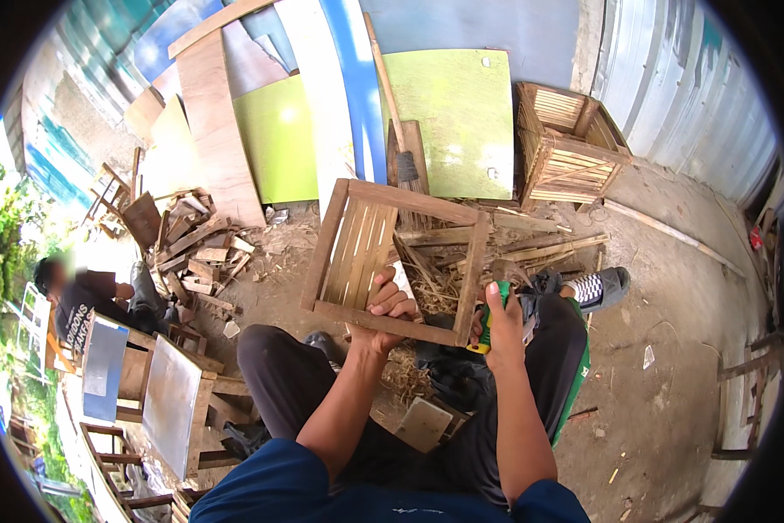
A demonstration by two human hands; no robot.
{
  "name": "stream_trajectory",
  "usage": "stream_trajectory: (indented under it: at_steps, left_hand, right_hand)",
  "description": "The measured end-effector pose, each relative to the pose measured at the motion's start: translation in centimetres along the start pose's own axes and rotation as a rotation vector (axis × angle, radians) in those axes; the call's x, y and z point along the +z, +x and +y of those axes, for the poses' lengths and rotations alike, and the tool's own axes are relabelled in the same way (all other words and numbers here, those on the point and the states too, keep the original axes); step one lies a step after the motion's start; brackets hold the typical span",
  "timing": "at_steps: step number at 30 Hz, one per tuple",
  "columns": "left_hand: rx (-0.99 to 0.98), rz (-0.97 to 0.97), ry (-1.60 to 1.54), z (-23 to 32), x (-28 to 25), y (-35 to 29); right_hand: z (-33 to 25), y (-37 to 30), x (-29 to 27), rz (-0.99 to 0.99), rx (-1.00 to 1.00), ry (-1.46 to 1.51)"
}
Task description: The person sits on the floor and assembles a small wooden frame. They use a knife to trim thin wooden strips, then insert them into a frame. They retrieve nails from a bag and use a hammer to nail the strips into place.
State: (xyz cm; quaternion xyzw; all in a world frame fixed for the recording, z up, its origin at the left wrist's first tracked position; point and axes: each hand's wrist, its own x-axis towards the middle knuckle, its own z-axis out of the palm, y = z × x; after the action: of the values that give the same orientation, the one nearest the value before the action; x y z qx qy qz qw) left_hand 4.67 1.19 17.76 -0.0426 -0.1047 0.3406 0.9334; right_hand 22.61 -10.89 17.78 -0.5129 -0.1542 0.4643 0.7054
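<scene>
In front of me I hold a square wooden frame [395, 329] tilted up, with thin slats [357, 253] across its left part and an open gap on the right. My left hand [386, 307] grips its lower bar, fingers curled over the bar from inside the frame. At the frame's lower right corner, my right hand [502, 324] is closed around the green and yellow handle of what looks like a hammer [500, 298]. Its curved metal head is partly visible above the fist.
Scrap wood [202, 253] is heaped at left, near a seated person [95, 301]. A slatted wooden crate [575, 148] stands at the back right. A broom [407, 166] leans on green boards [453, 113]. Wood strips [540, 251] lie beyond my knees; a pole [671, 234] lies at right.
</scene>
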Motion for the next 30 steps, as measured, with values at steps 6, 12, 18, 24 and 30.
stream_trajectory:
  at_steps: [6, 12, 18, 24, 30]
  left_hand:
    - [-0.14, -0.132, 0.286, -1.0, -0.2, 0.3]
    - [-0.204, 0.153, 0.742, 0.9, 3.4, 0.3]
    - [-0.138, 0.108, 0.761, 2.2, 4.0, 0.0]
    - [-0.137, 0.255, 1.061, 3.3, 3.9, -1.0]
    - [-0.116, 0.508, 1.533, 2.1, 5.0, -0.6]
  right_hand:
    - [-0.1, 0.6, -0.3, -0.004, -0.102, -0.177]
    - [-2.3, 0.7, -2.2, 0.054, -0.184, -0.113]
    - [-4.0, 0.6, -3.1, 0.099, -0.299, -0.257]
    - [-3.5, 0.3, -2.9, 0.178, -0.336, -0.322]
    - [-2.1, 2.4, -5.0, 0.28, -0.44, -0.552]
